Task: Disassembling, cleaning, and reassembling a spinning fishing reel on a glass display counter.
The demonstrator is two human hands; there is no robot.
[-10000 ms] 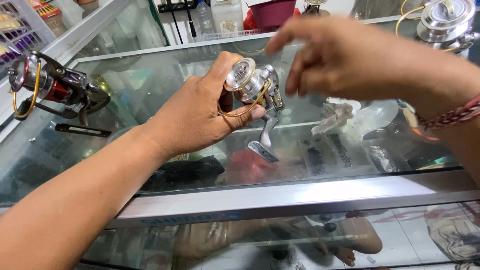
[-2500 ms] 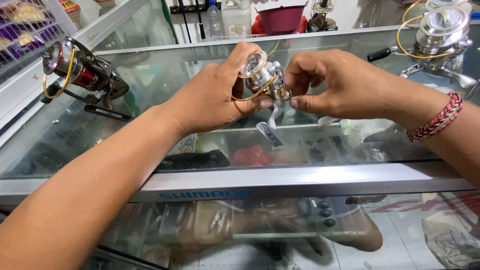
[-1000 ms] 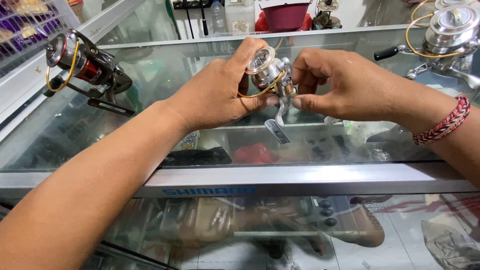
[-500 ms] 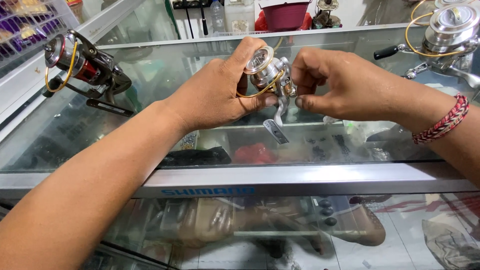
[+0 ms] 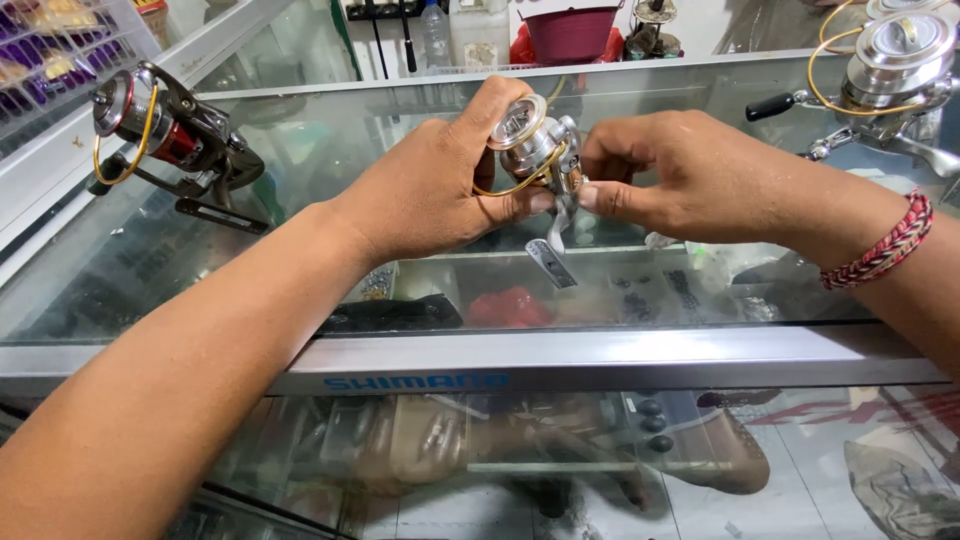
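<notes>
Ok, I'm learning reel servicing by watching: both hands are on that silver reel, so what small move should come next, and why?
Probably a small turn or tug by the right hand, with the left hand holding steady. The left hand grips the silver spinning reel above the glass counter, and the right fingers pinch its side, beside the gold bail wire.

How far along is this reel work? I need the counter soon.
Looks mid-job. The left hand holds the silver reel above the glass counter; the right hand pinches at its side. Two other reels, a red one and a silver one, rest on the glass. What remains is unclear.
</notes>
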